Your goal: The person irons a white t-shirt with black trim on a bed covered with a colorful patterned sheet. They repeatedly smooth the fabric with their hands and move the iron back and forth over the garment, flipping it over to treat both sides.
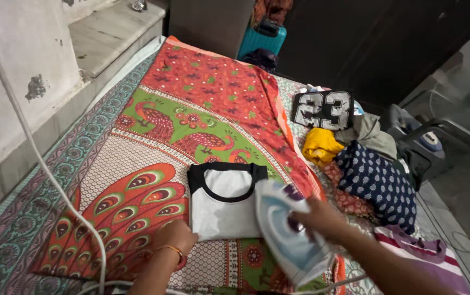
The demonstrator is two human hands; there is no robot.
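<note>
Head view: folded white shirt with black collar and sleeves (225, 202) lies flat on peacock-print cloth (153, 136), near its front edge; right hand (318, 217) grasps handle of blue-white iron (289, 235), iron tilted, its tip over shirt's right edge; left hand (174, 236) rests fingers curled at shirt's lower left corner, holding nothing; white cord (38, 158) runs left of shirt; heap of clothes (360, 164) right of shirt; teal suitcase (263, 37) well beyond shirt.
</note>
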